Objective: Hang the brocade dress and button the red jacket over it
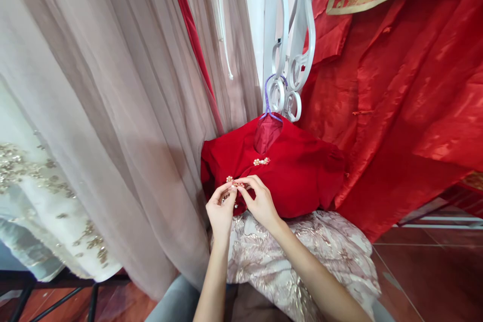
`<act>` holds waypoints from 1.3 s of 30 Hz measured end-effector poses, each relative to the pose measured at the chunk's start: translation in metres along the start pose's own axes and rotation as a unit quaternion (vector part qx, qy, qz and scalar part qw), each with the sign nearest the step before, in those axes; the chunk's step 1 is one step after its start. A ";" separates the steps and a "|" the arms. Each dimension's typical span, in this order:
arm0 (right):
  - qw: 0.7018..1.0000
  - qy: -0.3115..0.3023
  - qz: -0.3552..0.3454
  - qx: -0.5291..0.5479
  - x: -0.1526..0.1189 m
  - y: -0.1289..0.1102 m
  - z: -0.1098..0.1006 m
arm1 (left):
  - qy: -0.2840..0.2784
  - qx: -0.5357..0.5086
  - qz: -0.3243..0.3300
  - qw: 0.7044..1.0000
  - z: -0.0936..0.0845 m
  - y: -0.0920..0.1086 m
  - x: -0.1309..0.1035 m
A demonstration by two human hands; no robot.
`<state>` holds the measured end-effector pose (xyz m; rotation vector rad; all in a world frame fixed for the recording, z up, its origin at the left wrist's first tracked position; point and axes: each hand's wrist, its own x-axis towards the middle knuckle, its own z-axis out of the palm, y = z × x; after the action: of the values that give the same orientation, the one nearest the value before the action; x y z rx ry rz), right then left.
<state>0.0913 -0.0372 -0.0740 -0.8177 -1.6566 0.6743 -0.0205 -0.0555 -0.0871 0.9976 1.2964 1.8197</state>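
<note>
A short red velvet jacket [298, 181] hangs on a purple hanger [267, 93]. Near its collar a pearl-and-gold flower clasp [261, 161] is fastened across the front opening. Lower on the front, my left hand [221, 211] pinches a second ornamental clasp [238, 185] between thumb and fingers. From the other side my right hand [262, 204] grips the same clasp, fingertips almost touching the left ones. My fingers cover much of this clasp, so whether its halves are joined I cannot tell. More small beads show beneath my left fingers.
White scrolled metalwork [279, 95] carries the hanger. Pale sheer curtains [124, 110] hang on the left, beside a white gold-embroidered garment [45, 211]. Red satin clothing [400, 95] fills the right. Shiny patterned fabric [313, 246] lies under my forearms, above a reddish tiled floor [430, 271].
</note>
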 end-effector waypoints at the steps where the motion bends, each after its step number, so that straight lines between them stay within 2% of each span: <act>1: 1.000 0.001 -0.002 0.005 0.000 -0.001 0.000 | 0.003 -0.007 0.000 1.000 0.000 0.000 0.000; 6: 1.000 -0.003 -0.004 0.009 -0.001 -0.003 -0.003 | -0.001 -0.041 -0.008 0.999 0.001 0.003 -0.001; 13: 0.999 -0.035 -0.013 0.002 0.002 -0.002 -0.005 | 0.002 -0.006 0.005 1.000 0.002 0.004 0.000; 24: 1.000 0.011 0.000 -0.019 0.003 0.004 0.001 | 0.003 0.053 0.030 0.998 0.004 0.006 0.002; 28: 1.000 0.005 0.017 -0.014 0.003 0.004 0.001 | -0.005 0.066 0.021 0.998 0.002 0.005 0.003; 39: 0.999 -0.015 0.023 -0.026 0.014 0.014 0.001 | -0.085 0.084 -0.011 0.993 -0.003 0.004 0.021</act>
<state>0.0908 -0.0180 -0.0772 -0.8894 -1.6925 0.6811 -0.0336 -0.0399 -0.0793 1.1956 1.3649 1.5916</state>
